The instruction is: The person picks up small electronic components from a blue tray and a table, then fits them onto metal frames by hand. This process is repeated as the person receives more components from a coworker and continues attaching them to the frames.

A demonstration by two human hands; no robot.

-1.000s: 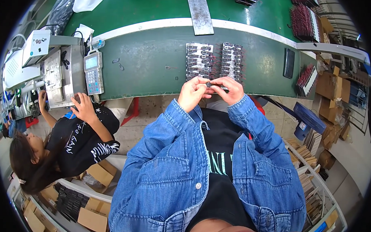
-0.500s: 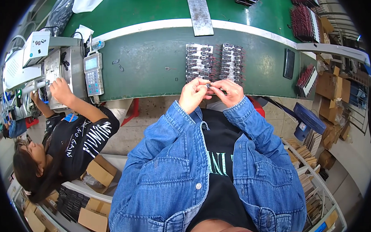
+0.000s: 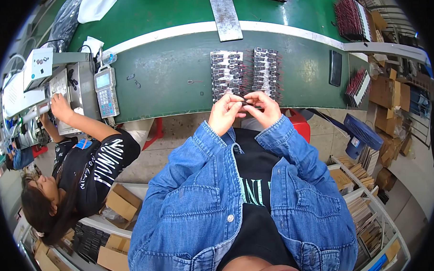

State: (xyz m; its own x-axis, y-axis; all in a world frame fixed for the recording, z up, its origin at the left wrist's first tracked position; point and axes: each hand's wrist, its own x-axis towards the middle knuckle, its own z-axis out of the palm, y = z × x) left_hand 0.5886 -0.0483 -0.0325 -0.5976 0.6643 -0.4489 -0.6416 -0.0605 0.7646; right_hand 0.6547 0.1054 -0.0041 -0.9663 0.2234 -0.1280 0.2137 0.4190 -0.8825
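Close together at the table's near edge, my left hand (image 3: 223,114) and my right hand (image 3: 265,110) pinch a small dark part (image 3: 245,103) between their fingertips. Fingers cover most of that part, so its exact kind does not show. Just beyond my hands lie two pale boards, the left board (image 3: 228,78) and the right board (image 3: 266,74). Rows of small black rectangular pieces with thin dark-red wires sit on both. Left of them, a single wired piece (image 3: 191,82) and a tiny dark frame-like piece (image 3: 201,93) rest on the green tabletop.
A metal plate (image 3: 226,18) lies across the white strip. On the right are a black phone (image 3: 336,68), a red-wired stack (image 3: 358,89) and a blue fan (image 3: 362,134). A keypad device (image 3: 105,92) stands left, beside a co-worker's hand (image 3: 61,107) at some equipment.
My right thumb and fingers have shifted around the small part, which both hands keep holding. The view has moved slightly. The co-worker's hand has moved a little.
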